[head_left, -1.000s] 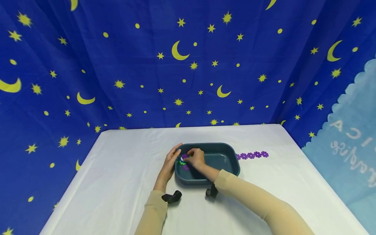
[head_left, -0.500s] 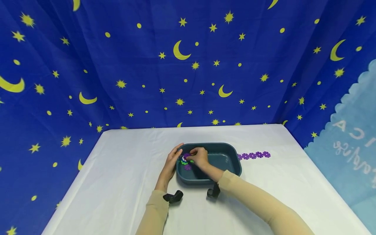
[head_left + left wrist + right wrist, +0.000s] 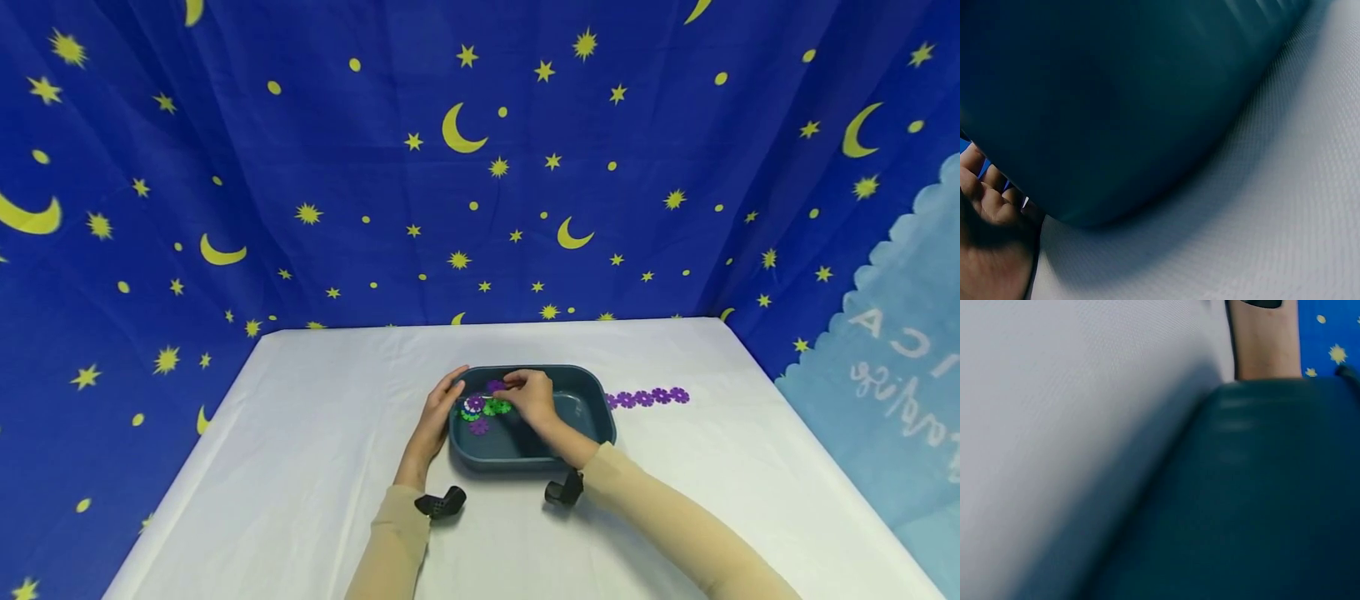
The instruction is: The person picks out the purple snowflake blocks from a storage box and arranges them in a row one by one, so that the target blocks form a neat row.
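Inside a dark teal tub (image 3: 525, 463) lie purple, green, blue and white flower-shaped interlocking discs, gathered at its left end. My right hand (image 3: 534, 398) reaches into the tub, thumb and forefinger pinching at the edge of a purple disc (image 3: 496, 387). Just left of and below those fingertips lie green discs (image 3: 497, 407) and another purple disc (image 3: 476, 402) over white and blue ones. My left hand (image 3: 433, 414) rests along the tub's left end, its thumb at the rim. In the left wrist view its fingers (image 3: 991, 197) show beside the tub wall.
A chain of several purple discs (image 3: 643, 397) lies on the white-covered table (image 3: 337, 417), right of the tub and partly hidden behind its rim. A blue curtain with stars and moons (image 3: 375, 167) stands behind the table. Black wrist cameras (image 3: 442, 503) sit by both sleeves.
My right hand has moved right inside the tub, uncovering green discs. A purple disc now shows at its fingertips, farther right and back. My left hand has stayed at the tub's left end.
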The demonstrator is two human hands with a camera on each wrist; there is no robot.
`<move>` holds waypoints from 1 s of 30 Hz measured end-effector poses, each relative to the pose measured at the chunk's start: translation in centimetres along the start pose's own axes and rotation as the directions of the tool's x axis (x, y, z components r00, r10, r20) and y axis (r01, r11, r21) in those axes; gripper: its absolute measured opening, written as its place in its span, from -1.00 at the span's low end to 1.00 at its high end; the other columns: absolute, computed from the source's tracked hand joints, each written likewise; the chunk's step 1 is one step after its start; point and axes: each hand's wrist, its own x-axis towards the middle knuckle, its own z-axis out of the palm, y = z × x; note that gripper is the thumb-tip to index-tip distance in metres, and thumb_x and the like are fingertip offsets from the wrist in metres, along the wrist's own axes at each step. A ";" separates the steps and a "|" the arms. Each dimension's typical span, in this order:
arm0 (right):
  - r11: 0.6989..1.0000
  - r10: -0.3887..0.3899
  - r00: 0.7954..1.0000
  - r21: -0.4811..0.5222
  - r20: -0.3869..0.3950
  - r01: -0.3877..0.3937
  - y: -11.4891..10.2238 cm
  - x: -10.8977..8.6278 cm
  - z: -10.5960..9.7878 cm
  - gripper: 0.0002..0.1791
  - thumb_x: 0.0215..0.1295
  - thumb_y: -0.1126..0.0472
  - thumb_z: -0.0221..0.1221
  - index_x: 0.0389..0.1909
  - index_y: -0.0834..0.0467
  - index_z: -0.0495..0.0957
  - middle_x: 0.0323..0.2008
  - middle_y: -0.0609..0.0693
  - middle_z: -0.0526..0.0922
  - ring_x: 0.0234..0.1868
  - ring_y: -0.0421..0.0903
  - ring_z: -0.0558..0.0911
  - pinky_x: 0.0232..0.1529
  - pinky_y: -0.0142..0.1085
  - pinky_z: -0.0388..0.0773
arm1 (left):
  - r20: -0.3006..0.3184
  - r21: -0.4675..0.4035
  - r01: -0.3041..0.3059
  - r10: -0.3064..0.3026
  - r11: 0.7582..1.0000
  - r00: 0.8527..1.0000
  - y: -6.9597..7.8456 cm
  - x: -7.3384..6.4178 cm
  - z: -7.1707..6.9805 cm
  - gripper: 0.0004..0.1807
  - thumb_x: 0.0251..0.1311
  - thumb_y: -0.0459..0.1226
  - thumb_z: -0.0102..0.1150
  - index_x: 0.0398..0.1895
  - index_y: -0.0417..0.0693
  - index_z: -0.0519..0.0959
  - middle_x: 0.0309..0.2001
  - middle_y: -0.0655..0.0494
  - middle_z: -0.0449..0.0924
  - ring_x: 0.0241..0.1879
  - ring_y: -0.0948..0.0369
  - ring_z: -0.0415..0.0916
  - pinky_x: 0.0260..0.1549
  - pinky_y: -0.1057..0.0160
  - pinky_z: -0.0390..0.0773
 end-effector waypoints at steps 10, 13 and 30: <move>0.994 0.000 0.999 0.110 -0.052 0.005 0.6 0.4 -4.0 -0.71 -0.12 0.39 0.43 -0.30 0.40 0.67 -0.35 0.32 0.71 -0.45 -0.18 0.65 -0.47 -0.57 0.50 | 0.002 -0.001 0.026 -0.026 1.000 1.000 1.2 -0.5 0.1 -0.49 0.46 -0.20 -0.15 0.41 -0.14 0.20 0.41 -0.12 0.19 0.35 0.09 0.18 0.37 0.09 0.18; 0.990 0.029 0.997 0.139 -0.067 -0.020 1.0 0.4 -5.1 -0.68 -0.10 0.38 0.43 -0.27 0.42 0.66 -0.32 0.34 0.71 -0.44 -0.22 0.65 -0.46 -0.61 0.49 | 0.010 0.007 0.028 -0.028 1.000 1.000 2.1 -0.9 0.2 -0.48 0.46 -0.22 -0.17 0.42 -0.19 0.17 0.42 -0.14 0.17 0.35 0.07 0.18 0.37 0.08 0.18; 0.975 0.112 0.979 0.211 -0.169 -0.076 2.9 0.1 -10.3 -0.62 -0.02 0.37 0.39 -0.16 0.49 0.61 -0.24 0.39 0.68 -0.51 -0.50 0.56 -0.40 -0.64 0.53 | 0.010 -0.013 0.043 -0.043 0.999 0.999 2.7 -1.2 0.8 -0.47 0.45 -0.22 -0.16 0.42 -0.20 0.17 0.42 -0.16 0.15 0.35 0.05 0.17 0.39 0.05 0.14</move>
